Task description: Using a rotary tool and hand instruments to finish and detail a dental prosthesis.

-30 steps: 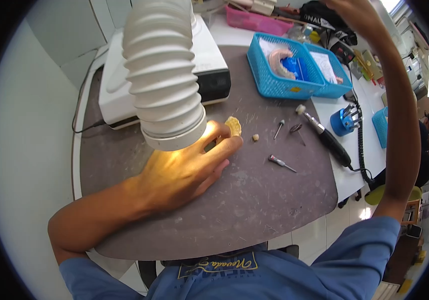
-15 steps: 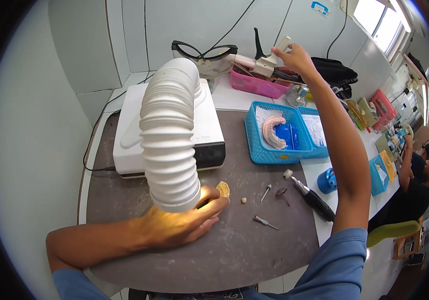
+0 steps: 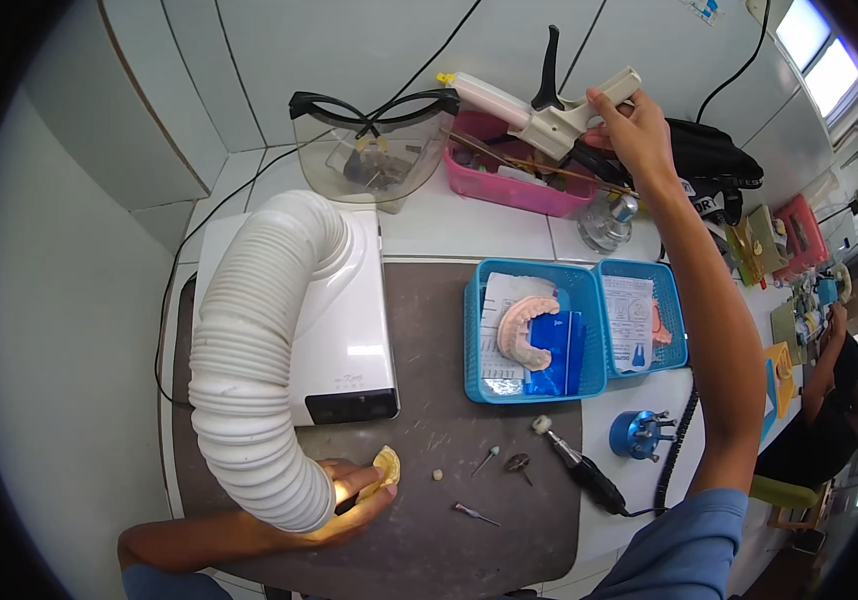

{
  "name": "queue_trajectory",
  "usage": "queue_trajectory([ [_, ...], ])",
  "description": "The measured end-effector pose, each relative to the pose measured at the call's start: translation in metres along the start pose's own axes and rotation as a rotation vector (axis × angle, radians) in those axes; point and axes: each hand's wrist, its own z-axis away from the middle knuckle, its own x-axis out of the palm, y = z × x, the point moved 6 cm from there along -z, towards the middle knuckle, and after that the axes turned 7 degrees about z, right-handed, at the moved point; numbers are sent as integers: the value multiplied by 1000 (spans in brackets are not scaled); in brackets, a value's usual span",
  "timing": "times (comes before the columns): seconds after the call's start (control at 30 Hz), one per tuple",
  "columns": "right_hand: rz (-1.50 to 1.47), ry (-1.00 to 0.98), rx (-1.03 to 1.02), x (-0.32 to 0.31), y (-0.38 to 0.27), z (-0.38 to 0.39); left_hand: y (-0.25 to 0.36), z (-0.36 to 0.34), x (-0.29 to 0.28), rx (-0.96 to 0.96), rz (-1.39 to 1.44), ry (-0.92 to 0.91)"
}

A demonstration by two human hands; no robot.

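Observation:
My right hand is closed round the handle of a white dispensing gun with a black lever and a pale cartridge with a yellow tip. The gun is over a pink basket at the back. Low on the grey mat, my left hand grips a small yellow dental cast. The mouth of a white ribbed hose hides part of that hand, and light falls on its fingers. Beside it lie a tiny tooth-coloured piece and several rotary burs, one a dark wheel.
A white suction box stands at left, with clear safety goggles behind. Blue baskets hold a pink-white dental model and papers. A black handpiece, blue bur stand and glass bottle lie rightward. Co-workers sit far right.
The dispensing gun now shows higher above the pink basket, in my right hand. The whole view has shifted, with the hose and left hand lower and further left. My left hand keeps the cast.

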Motion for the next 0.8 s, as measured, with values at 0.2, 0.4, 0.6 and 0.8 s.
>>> queue_trajectory([
  [0.2,-135,-9,12,-8,9,-5,1,1,-6,-162,-49,66],
  [0.4,-211,-42,-11,-7,-3,-7,107,17,-46,-44,-81,25],
  [0.6,-221,-33,44,-12,18,-8,22,-159,-148,-171,-151,59],
  [0.8,-283,-54,59,-12,22,-12,-142,-273,-109,-390,-303,-97],
])
